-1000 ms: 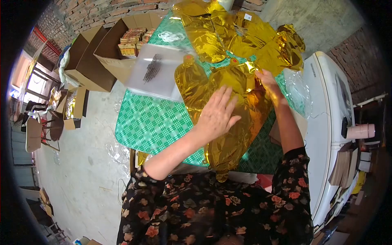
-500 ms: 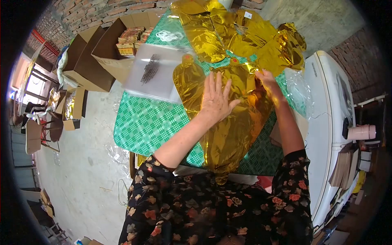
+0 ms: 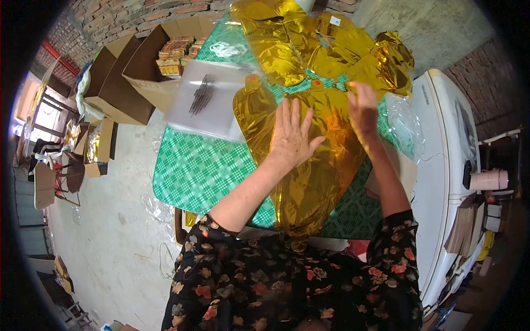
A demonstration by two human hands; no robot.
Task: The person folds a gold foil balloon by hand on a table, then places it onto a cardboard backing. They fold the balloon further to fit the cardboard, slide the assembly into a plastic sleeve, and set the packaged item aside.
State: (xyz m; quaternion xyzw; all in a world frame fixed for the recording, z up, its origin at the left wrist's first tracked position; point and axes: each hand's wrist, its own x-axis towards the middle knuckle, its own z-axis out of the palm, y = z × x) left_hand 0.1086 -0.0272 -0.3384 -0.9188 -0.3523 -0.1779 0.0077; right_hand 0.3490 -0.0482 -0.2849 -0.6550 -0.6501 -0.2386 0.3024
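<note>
A flat, uninflated gold foil balloon [image 3: 309,176] lies across the table and reaches down to my body. My left hand [image 3: 292,135] rests on its upper part, palm down and fingers spread. At the balloon's upper right edge, my right hand [image 3: 363,107] is closed, its curled fingers seeming to pinch the foil near a small tab. The fingertips are partly hidden. More gold foil balloons [image 3: 353,52] are heaped at the far side of the table, just beyond my hands.
Beneath everything is a green checked tablecloth [image 3: 193,168]. A stack of clear plastic sleeves [image 3: 171,105] with dark marks lies left, beside a white string bundle [image 3: 228,49]. Open cardboard boxes [image 3: 149,83] stand behind it. A white fridge-like appliance [image 3: 439,165] borders the table's right side.
My right hand has turned and shifted slightly, its fingers more curled. The foil beneath it now looks flatter and brighter. My left hand stays in place.
</note>
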